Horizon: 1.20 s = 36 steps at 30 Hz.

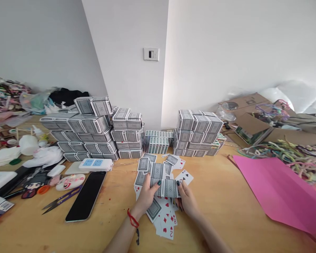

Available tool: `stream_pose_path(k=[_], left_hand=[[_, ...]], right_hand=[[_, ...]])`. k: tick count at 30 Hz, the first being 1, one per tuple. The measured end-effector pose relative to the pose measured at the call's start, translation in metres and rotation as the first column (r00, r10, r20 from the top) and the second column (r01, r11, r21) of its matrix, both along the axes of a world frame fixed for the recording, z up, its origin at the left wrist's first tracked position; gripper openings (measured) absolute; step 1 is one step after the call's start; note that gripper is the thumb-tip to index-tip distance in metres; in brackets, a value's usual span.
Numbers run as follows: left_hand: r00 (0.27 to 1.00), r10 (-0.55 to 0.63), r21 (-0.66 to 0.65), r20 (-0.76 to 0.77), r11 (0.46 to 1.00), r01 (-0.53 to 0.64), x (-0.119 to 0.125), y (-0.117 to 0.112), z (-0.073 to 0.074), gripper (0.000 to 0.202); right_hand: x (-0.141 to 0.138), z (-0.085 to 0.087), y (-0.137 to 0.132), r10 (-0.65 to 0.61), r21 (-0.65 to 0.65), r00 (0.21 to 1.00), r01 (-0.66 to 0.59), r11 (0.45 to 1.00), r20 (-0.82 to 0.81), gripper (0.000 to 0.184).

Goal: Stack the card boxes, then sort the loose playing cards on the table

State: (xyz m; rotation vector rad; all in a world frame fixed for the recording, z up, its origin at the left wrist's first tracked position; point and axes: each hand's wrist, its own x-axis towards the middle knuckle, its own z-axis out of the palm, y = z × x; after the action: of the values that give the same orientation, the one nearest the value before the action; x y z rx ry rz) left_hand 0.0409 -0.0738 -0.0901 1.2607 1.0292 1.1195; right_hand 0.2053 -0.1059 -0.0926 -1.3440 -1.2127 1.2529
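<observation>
My left hand (146, 196) is closed around patterned grey-backed playing cards (157, 171), its thumb lying over their front. From the other side, my right hand (186, 199) pinches a playing card (170, 188), which appears folded and meets the cards in my left hand. Exactly how these pieces join cannot be made out. Beneath both hands lies a spread of loose playing cards (164, 219), some face up and some face down. A three of clubs (185, 176) rests face up just beyond my right hand.
Block stacks built from playing cards stand at the back left (92, 128) and back right (197, 131), with boxed card decks (158, 143) between them. A phone (86, 196), thread snips (61, 199) and power strip (96, 164) lie left; pink paper (281, 193) lies right.
</observation>
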Motion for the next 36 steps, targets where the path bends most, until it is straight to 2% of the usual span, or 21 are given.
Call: stream_pose_path(k=[10, 17, 25, 28, 32, 36], left_hand=[[0.999, 0.036, -0.037, -0.029, 0.999, -0.037, 0.001, 0.0, -0.006, 0.055], [0.993, 0.1, -0.079, -0.058, 0.991, -0.105, 0.0, 0.0, -0.009, 0.057], [0.99, 0.084, -0.105, -0.112, 0.99, -0.096, 0.002, -0.003, -0.008, 0.063], [0.993, 0.084, -0.142, -0.077, 0.985, -0.095, 0.002, -0.004, -0.007, 0.062], [0.999, -0.001, -0.188, 0.052, 0.982, 0.011, 0.003, -0.006, -0.002, 0.056], [0.999, -0.005, -0.116, 0.048, 0.993, 0.011, 0.004, -0.007, 0.011, 0.05]], right_hand=[[-0.004, 0.006, -0.002, -0.01, 0.006, 1.0, 0.01, 1.0, -0.011, 0.038], [-0.002, -0.002, -0.001, 0.02, -0.047, 0.998, -0.023, 0.999, -0.06, 0.041], [-0.002, 0.002, 0.0, -0.019, -0.009, 0.998, 0.019, 1.0, -0.059, 0.042], [-0.002, 0.002, -0.001, -0.025, -0.011, 0.997, 0.025, 1.0, -0.074, 0.042], [-0.002, 0.0, -0.001, -0.069, -0.039, 0.996, 0.067, 0.997, -0.058, 0.043], [-0.001, 0.0, -0.001, -0.065, -0.031, 0.996, 0.063, 0.998, -0.064, 0.043]])
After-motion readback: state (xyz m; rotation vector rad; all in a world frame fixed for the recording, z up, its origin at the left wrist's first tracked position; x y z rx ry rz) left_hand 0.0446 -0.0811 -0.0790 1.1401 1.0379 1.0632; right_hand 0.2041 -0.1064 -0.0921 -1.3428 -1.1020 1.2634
